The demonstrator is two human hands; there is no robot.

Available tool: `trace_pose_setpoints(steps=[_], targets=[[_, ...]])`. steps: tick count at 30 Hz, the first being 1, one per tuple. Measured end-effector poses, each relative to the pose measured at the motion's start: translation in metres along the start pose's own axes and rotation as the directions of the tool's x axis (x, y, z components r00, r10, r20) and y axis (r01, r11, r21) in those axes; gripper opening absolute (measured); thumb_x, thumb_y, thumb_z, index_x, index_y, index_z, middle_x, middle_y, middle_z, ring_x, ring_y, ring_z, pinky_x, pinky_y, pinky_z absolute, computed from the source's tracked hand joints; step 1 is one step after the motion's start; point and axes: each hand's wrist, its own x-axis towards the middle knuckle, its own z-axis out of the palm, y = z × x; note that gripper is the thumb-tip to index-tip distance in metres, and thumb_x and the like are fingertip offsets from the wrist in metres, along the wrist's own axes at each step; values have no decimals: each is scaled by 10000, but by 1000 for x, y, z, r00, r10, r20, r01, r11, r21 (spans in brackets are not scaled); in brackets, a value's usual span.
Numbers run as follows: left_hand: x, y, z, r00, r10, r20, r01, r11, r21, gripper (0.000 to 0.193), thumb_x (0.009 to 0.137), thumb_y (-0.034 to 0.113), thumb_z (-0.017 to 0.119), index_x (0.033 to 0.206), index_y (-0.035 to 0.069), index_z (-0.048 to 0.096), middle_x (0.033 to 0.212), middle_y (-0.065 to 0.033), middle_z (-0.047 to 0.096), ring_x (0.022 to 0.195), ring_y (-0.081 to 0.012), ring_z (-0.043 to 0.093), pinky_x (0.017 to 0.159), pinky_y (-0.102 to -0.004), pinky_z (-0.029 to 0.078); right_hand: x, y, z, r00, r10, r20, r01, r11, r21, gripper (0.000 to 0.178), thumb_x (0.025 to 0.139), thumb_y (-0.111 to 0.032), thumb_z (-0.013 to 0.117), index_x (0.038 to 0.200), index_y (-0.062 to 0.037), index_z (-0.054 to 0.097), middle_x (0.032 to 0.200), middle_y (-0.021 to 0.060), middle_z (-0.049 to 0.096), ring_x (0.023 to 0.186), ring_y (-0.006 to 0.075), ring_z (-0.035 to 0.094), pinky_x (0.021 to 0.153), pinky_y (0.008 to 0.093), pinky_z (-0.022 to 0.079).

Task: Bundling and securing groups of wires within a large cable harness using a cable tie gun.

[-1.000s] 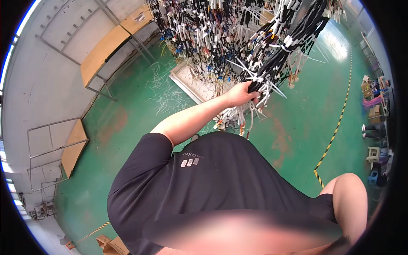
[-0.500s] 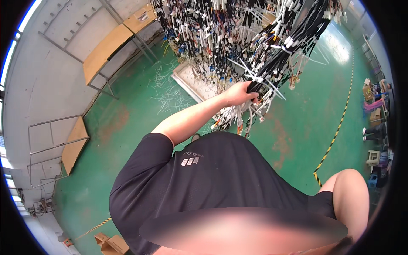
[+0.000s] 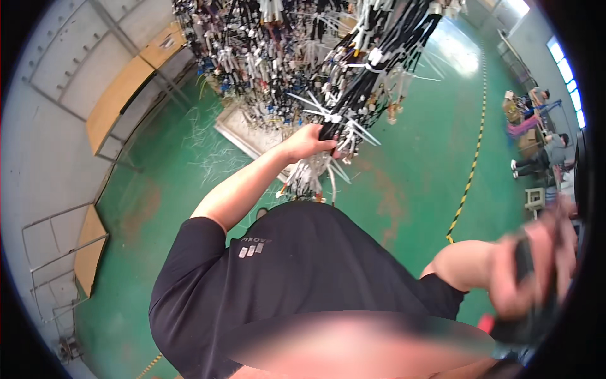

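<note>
My left hand [image 3: 309, 143] is wrapped round the lower part of a thick bundle of black wires [image 3: 361, 85]. White cable ties [image 3: 332, 118] cinch the bundle just above my fist, their long tails sticking out. Below the fist hang loose wire ends [image 3: 304, 180] with white connectors. Out at the right, my right hand [image 3: 517, 278] is smeared by motion, its fingers curled round a dark object [image 3: 525, 258]. A dark part with a red end [image 3: 486, 323] shows below that hand; blur hides what kind of thing it is.
A dense mass of hanging wire harnesses [image 3: 252, 69] fills the far middle, over a pale tray [image 3: 243, 136]. Cut tie scraps litter the green floor [image 3: 151, 215]. Wooden-topped tables [image 3: 117, 104] line the left wall. At the far right are people [image 3: 548, 156] and a stool [image 3: 534, 198].
My right hand has come into view at the right with a dark object in it. The left hand keeps its hold on the wire bundle. The whole view has shifted.
</note>
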Motion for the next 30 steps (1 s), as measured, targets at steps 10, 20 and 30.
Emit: trace_pose_setpoints(steps=[10,20,30], targets=[[-10,-12,2,996,86,2,-86,994,73,316,1054,82,610,1360,5,599,1250,-66,771,1147,-128,676,1064,-316,498,-198,-141,194,503,435,747,-639,-394,660,397,810,-96,730,1167,-74,558,1339,155,565,1328,295,550,1187,479,378],[-15,2,-2,999,33,21,-35,993,112,307,1040,64,635,1344,29,665,1237,-40,741,1135,-127,663,1026,-333,532,-203,-191,243,525,275,805,-432,-730,530,452,761,-160,828,1151,-104,606,1637,189,442,1544,347,398,1287,543,235],[-18,14,-19,980,-106,-166,127,985,120,208,902,178,857,998,21,760,907,-7,719,819,-111,631,807,-292,508,-200,-188,234,500,162,851,-273,-903,332,501,707,-155,809,1158,-100,599,1485,245,557,1392,396,536,1221,561,362]])
